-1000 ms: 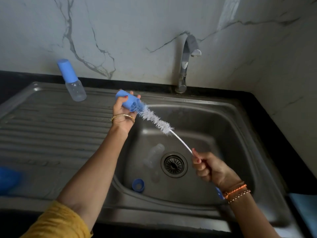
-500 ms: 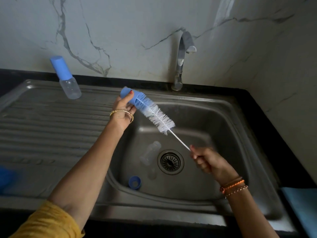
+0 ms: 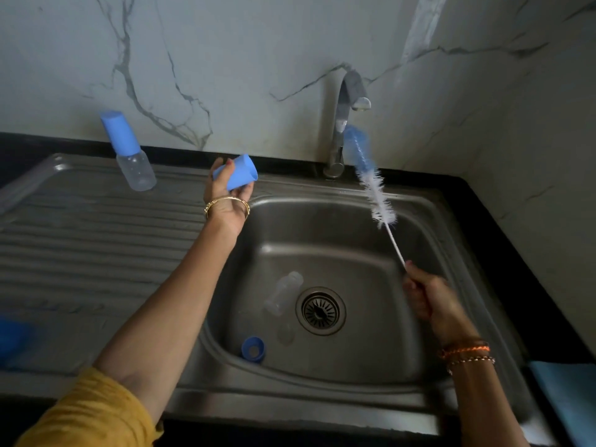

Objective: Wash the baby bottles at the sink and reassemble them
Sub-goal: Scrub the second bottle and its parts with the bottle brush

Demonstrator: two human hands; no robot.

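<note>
Bottle (image 3: 283,293), uncapped, lay in the sink (image 3: 354,366) by the drain, awaiting scrubbing. Left hand (image 3: 227,195) gripped the blue cap (image 3: 237,172) mouth-outward above the rim; right hand (image 3: 430,300) clasped the brush (image 3: 371,179) handle, bristles raised near the tap (image 3: 345,124), clear of the cap.
</note>
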